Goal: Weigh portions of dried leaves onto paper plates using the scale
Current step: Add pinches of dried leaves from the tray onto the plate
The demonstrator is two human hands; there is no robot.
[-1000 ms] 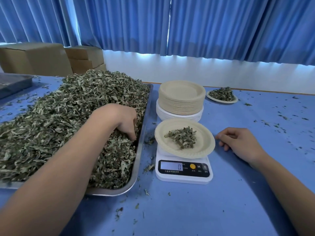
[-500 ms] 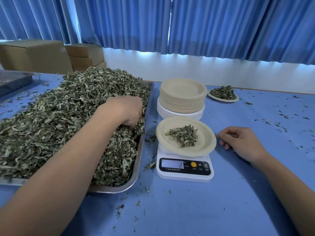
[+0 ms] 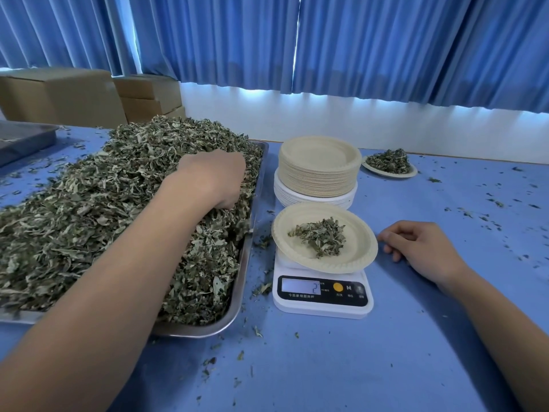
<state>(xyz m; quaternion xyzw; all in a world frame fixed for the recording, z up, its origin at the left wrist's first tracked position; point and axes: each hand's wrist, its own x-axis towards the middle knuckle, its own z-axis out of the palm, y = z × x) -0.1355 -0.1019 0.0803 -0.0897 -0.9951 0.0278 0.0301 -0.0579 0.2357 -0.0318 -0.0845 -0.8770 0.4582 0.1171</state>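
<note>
**Item 1. Left hand** (image 3: 214, 179). Knuckles up, fingers curled down into the dried leaves (image 3: 89, 209) heaped in the steel tray (image 3: 193, 331). It grips a pinch. We cannot tell how much, because the fingertips are buried.

**Item 2. Right hand** (image 3: 421, 248). Rests on the blue table (image 3: 356, 367), fingers loosely bent, holding nothing. It lies just beside the rim of the paper plate (image 3: 285, 233) and appears not to touch it.

**Item 3. Paper plate.** Sits on the scale (image 3: 322, 295), between the two hands. A small portion (image 3: 319, 239) lies near its middle. The display shows 2; the unit is too small for us to read.

**Item 4. Stock.** A stack of spare plates (image 3: 318, 168) stands just beyond the scale. A filled plate (image 3: 389, 165) lies farther off, ahead of the right hand.

**Handling notes (our judgement).**
- The step in hand is drawing another pinch from the tray for the plate.
- The portion looks light, but we do not know the target weight, so we favour modest pinches over one big grab.
- We would lift the pinch clear of the tray wall to the right of the left hand, then let go low over the leaves already on the plate. Crumbs already litter the table around the scale, so these leaves shed easily.
- We would keep the right hand off the plate and the scale, since any touch spoils the reading.
- We would let the display settle before adding more, and finish with a few leaves at a time.
</note>
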